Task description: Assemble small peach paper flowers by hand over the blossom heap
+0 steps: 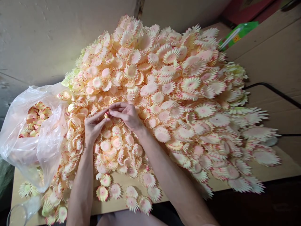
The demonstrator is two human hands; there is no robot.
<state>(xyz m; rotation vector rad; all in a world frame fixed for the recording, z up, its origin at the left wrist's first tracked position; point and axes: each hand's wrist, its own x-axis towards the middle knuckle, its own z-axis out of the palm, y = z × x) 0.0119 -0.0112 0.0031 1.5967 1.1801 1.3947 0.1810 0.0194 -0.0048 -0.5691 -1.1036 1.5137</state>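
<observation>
Flower (107, 115) pinched: left hand (93, 126), right hand (127, 115) fingers (115, 113) closed.

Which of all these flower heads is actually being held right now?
The small flower head pinched between the left hand and right hand; the rest lie loose in the pile or plastic bag.

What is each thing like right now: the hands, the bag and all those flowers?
Left hand, fingertips pinched shut on a small flower piece.
Right hand, pinched on the same piece from the other side.
Small flower piece, held between both hands, just above the flower pile.
Flower pile, heaped loose over the table.
Plastic bag, open, partly filled with flowers.
</observation>
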